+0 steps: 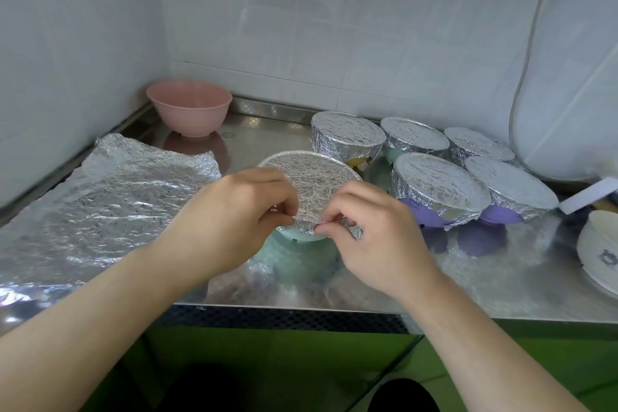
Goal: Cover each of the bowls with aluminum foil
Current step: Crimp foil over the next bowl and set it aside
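Observation:
A pale green bowl [294, 235] stands at the middle of the steel counter with crinkled foil [307, 174] stretched over its top. My left hand [234, 211] pinches the foil's near edge at the bowl's left side. My right hand [371, 227] pinches the folded foil edge just to the right of it. An uncovered pink bowl [189, 107] stands in the back left corner. A loose foil sheet [117, 194] lies flat on the left. Several foil-covered bowls [438, 187] are grouped at the right.
A white bowl [598, 251] with a dark print sits at the far right edge, a white block [588, 199] behind it. A white bag [568, 94] leans on the tiled wall at the right. The counter's front edge [301, 306] runs just below my wrists.

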### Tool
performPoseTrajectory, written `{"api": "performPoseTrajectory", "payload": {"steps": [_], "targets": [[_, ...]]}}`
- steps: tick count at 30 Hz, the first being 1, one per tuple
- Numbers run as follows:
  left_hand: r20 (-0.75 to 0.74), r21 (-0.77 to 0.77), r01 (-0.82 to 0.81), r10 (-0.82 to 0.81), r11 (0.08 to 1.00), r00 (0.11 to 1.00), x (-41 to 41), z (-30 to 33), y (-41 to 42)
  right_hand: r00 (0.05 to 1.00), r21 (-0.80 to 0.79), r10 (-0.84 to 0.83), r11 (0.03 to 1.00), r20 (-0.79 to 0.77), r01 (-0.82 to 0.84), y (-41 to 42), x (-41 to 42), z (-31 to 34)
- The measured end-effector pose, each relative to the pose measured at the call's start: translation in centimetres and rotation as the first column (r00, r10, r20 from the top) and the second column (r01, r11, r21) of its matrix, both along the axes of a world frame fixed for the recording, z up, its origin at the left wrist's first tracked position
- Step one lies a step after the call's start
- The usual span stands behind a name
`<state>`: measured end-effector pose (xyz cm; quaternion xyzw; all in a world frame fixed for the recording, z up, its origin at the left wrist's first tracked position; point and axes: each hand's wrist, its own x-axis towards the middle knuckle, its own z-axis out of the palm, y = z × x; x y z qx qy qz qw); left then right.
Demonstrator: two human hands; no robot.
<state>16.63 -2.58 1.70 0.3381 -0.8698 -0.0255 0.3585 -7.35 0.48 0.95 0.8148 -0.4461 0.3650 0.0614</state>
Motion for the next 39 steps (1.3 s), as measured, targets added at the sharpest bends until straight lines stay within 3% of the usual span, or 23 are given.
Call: {"api": "performPoseTrajectory", "payload": {"steps": [12, 22, 30, 39], "targets": [[0.062, -0.118, -0.033, 0.04, 0.992, 0.997, -0.9, -0.5, 0.9, 0.999, -0.069, -0.002, 0.998, -0.036, 0.0, 0.4, 1.4, -0.4], [0.112, -0.045, 0.011, -0.006, 0.999, 0.994, -0.7, -0.4, 0.7, 0.997, -0.081, -0.044, 0.996, -0.068, 0.038, 0.8, 1.9, -0.2], [0.026, -0.153, -0.002, 0.006, 0.988, 1.0, -1.3, -1.0, 0.8, 0.996, -0.061, -0.057, 0.997, -0.067, 0.053, 0.9, 2.3, -0.2], [-0.028, -0.044, 0.017, -0.018, 0.999, 0.999, -0.6, -0.3, 0.2, 1.0, 0.014, 0.013, 1.0, -0.006, -0.013, 0.6, 1.2, -0.1]]}}
